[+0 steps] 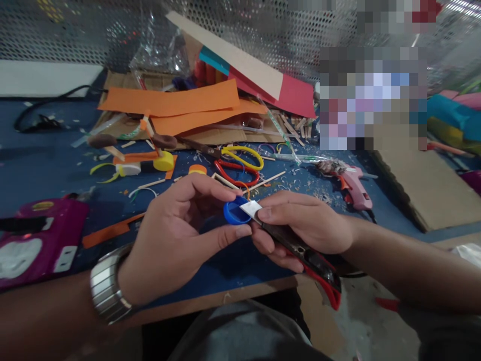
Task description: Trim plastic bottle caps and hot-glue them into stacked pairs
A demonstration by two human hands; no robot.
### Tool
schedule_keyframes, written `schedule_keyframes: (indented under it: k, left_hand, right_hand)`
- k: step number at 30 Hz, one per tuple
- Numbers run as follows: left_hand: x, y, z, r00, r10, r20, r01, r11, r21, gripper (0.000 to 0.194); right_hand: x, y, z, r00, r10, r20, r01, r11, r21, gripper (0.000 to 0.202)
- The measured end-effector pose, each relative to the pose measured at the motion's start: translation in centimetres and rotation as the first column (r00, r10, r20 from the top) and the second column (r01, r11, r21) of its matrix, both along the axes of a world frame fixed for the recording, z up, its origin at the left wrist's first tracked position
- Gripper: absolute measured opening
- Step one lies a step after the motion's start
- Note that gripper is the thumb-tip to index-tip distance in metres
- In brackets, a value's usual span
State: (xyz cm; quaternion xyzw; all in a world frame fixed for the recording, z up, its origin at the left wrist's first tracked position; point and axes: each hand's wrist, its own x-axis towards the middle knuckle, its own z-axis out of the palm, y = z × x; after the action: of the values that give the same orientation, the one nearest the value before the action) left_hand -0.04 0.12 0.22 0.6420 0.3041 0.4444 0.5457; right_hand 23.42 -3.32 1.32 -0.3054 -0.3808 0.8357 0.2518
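My left hand (pixel 176 235), with a metal watch on the wrist, pinches a small blue bottle cap (pixel 235 212) between thumb and fingers just above the blue table mat (pixel 45 165). My right hand (pixel 300 228) grips a red and black utility knife (pixel 311 258). Its extended blade (pixel 251 208) rests against the cap's rim, with my thumb pressed beside the blade.
Yellow and red scissors (pixel 240 163) lie behind my hands. A pink glue gun (pixel 353 185) sits to the right, a purple box (pixel 37 235) at the left edge. Orange and red paper sheets (pixel 176 103), sticks, scraps and cardboard (pixel 413 185) crowd the back.
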Motion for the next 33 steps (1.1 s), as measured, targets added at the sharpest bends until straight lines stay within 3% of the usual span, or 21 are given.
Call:
schedule_keyframes:
  k: [33]
  left_hand:
    - [-0.22, 0.05, -0.14, 0.999, -0.009, -0.033, 0.008, 0.999, -0.036, 0.038]
  right_hand:
    - [0.23, -0.06, 0.20, 0.997, 0.006, 0.076, -0.009, 0.999, 0.043, 0.037]
